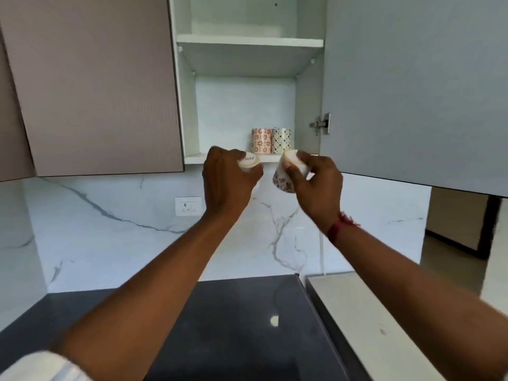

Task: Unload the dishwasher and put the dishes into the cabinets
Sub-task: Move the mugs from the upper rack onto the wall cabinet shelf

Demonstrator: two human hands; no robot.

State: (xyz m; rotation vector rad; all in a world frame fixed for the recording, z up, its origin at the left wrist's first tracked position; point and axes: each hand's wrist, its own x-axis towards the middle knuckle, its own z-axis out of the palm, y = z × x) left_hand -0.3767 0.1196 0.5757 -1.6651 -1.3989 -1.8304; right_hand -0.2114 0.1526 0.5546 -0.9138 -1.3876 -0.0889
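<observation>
Here, above the dark worktop point(233, 312), the left hand point(228, 180) closes its grip round a white cup point(248, 162) and the right hand point(316, 188) pinches a floral cup point(281, 181), both cups base-up, just below the lower shelf point(196, 158), where two patterned cups point(261, 141) stand far right, nearer the right hand.

Head camera faces the cabinet point(244, 105) (close, upward).

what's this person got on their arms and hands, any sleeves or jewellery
Both forearms are bare, with no gloves. The right hand has a red thread band tied round its wrist. The left hand shows nothing worn. A pale sleeve is bunched up near the left elbow.
</observation>
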